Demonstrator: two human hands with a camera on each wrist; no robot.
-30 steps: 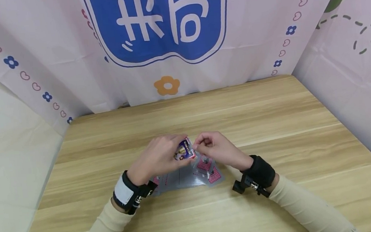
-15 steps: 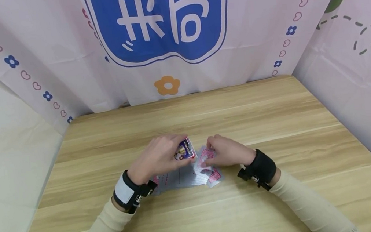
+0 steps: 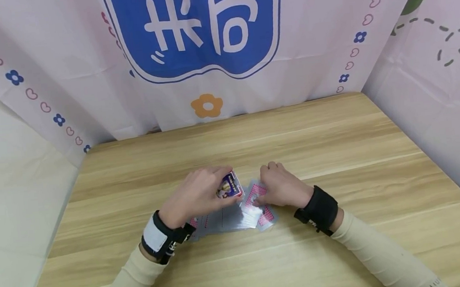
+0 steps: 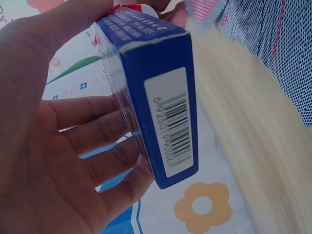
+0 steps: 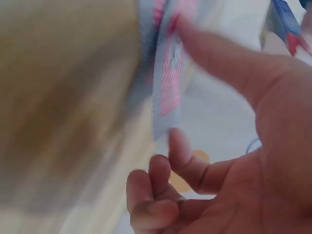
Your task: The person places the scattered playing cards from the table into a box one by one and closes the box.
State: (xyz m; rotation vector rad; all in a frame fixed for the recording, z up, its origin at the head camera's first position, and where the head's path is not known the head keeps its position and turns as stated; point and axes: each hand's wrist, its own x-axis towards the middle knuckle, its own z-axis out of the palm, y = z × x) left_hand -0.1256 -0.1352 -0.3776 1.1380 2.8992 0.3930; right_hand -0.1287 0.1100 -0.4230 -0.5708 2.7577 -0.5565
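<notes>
My left hand [image 3: 197,193] grips a small blue playing-card box [image 3: 229,185] between thumb and fingers, above the table. In the left wrist view a white barcode label [image 4: 170,122] shows on one side of the box. To the right of it, my right hand [image 3: 284,186] pinches a pink-patterned playing card [image 5: 169,90], thumb at one edge and index finger at the other. Face-down cards [image 3: 230,223] lie spread below both hands, partly hidden by the left one. One more card [image 3: 267,217] lies at the right end of the spread.
The wooden table [image 3: 337,152] reaches back to a printed cloth [image 3: 316,45] hanging behind it. Pale cloth walls stand at left and right. A black camera strap [image 3: 322,208] is on the right wrist, and another strap [image 3: 158,236] on the left.
My right hand has moved away from the end of the box, rightward to the cards, and has taken hold of one. The left hand and the box have stayed in place.
</notes>
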